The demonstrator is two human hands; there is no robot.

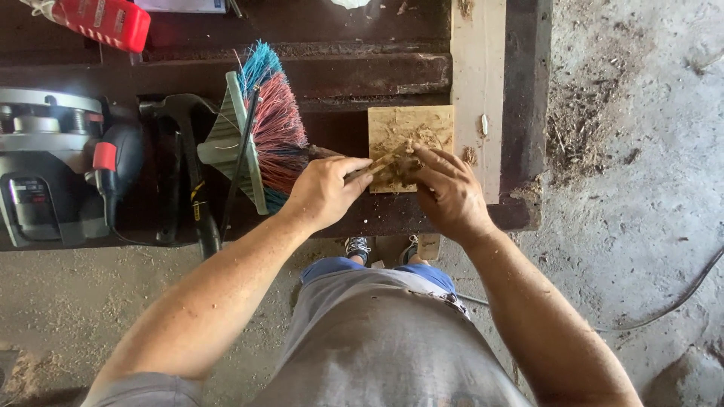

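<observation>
Two hands meet at frame centre over a small square chipboard block (411, 136) lying on the dark desk (362, 75). Left hand (324, 192) is narrowed to a pinch on a thin wood sliver (373, 167), fingertips pointing right. Right hand (449, 192) is curled, fingertips pressed on the lower edge of the block at a clump of splinters; whether it grips anything there I cannot tell. Block surface is rough, with loose chips on it

Pale plank (479, 83) runs top to bottom just right of the block, touching its right edge. Brush head (260, 128) with pink and blue bristles lies just left of the left hand, bristles pointing right. Hammer (185, 151) with black handle sits left of the brush. Grey and black power saw (53, 166) at the left edge, red case (105, 21) in the upper left corner

Lower half of frame: grey shirt, blue shorts, shoes by the desk edge. Concrete floor (641, 188) on the right is dusted with sawdust, a cable (679, 298) curving across it at lower right
</observation>
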